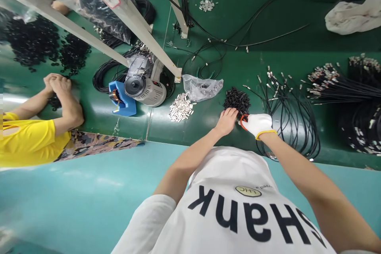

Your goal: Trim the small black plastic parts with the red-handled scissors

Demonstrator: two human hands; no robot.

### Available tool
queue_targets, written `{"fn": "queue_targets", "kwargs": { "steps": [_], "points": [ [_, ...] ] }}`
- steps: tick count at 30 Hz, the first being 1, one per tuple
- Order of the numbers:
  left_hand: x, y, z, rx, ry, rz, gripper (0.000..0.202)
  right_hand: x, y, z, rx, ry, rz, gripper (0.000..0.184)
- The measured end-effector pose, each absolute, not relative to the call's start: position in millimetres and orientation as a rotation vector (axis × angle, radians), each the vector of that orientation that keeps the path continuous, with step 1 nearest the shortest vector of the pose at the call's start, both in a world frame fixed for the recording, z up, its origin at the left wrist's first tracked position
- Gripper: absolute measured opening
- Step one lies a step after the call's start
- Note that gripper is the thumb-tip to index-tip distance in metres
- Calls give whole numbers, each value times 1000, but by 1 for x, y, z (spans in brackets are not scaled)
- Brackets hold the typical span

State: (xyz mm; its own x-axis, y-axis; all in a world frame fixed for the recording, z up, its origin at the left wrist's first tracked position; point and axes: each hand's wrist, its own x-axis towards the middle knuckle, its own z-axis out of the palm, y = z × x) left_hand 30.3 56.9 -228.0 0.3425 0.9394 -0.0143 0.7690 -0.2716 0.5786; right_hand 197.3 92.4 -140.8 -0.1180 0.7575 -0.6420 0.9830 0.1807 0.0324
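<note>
At the near edge of a pile of small black pieces (pixel 237 99), my two hands are close together. My bare left hand (pixel 227 122) has its fingers bent and drawn together against the front of the pile; whatever they pinch is too small to make out. On my right hand (pixel 258 124) is a white glove with orange and yellow edging. Its fingers curl in toward the left hand, and what they grip is hidden. Just right of the glove lie loose black cables (pixel 293 123) with metal ends. Left of the pile are a clear plastic bag (pixel 203 88) and a heap of silvery metal pieces (pixel 181 108).
A grey machine (pixel 149 91) and a blue tape dispenser (pixel 123 101) stand to the left, under a slanting metal frame (pixel 139 20). Bundled cables (pixel 342 85) fill the right side, below a white cloth (pixel 354 14). Another person (pixel 38 135) in yellow sits at far left.
</note>
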Motion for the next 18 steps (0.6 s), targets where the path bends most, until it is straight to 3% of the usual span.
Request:
{"fn": "queue_targets", "kwargs": {
  "steps": [7, 13, 18],
  "points": [
    [-15, 77, -255, 1862, 1796, 497, 45, 226, 98, -131, 1727, 1797, -626, 82],
    [-36, 98, -271, 1703, 1816, 435, 98, 230, 92, -131, 1726, 1716, -743, 83],
    [-9, 111, -276, 1750, 1647, 450, 69, 230, 92, -135, 1725, 1686, -822, 78]
  ]
}}
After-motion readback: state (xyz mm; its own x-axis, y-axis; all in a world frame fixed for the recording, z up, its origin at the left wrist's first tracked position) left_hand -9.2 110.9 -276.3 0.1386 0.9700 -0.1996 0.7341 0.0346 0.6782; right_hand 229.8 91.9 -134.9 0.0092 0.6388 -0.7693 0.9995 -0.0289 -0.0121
